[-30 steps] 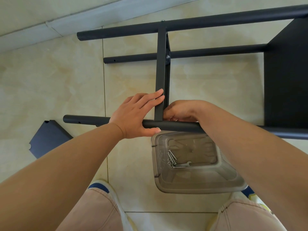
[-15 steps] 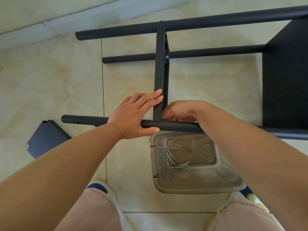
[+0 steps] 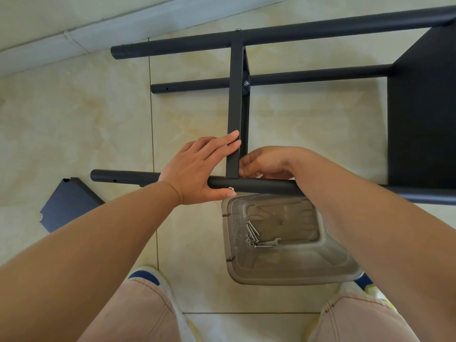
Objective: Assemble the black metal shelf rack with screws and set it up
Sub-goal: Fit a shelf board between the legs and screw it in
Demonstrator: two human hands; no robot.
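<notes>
Already two shelves sit bolted on the rack (image 3: 296, 32). My left hand (image 3: 197, 172), fingers straight, presses the near post (image 3: 259, 187) over a screw (image 3: 231, 188); my right hand (image 3: 266, 162) curls behind it, perhaps pinching a nut. One shelf panel (image 3: 69, 202) waits left.

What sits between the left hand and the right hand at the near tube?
In the head view, the upright black shelf edge stands between the left hand and right hand, meeting the near tube; a screw head shows by the left thumb.
</notes>
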